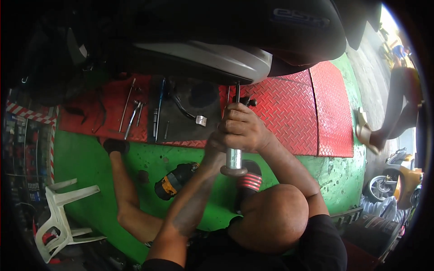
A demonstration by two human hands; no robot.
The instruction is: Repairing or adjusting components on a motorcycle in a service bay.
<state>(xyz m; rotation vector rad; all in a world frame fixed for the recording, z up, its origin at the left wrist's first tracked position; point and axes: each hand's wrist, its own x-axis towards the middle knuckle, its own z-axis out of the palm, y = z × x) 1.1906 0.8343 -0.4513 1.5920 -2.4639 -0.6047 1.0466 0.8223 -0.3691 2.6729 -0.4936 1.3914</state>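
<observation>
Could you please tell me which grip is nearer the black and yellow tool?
Left: in the picture, the left grip is above and right of the tool; the right grip is farther off that way.

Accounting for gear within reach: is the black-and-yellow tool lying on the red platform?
No, the black-and-yellow tool lies on the green floor, apart from the near edge of the red platform.

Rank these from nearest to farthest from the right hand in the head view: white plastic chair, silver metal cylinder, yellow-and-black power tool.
From the right hand:
1. Silver metal cylinder: right against it, just below in the picture.
2. Yellow-and-black power tool: lower left, on the green floor.
3. White plastic chair: far lower left.
</observation>
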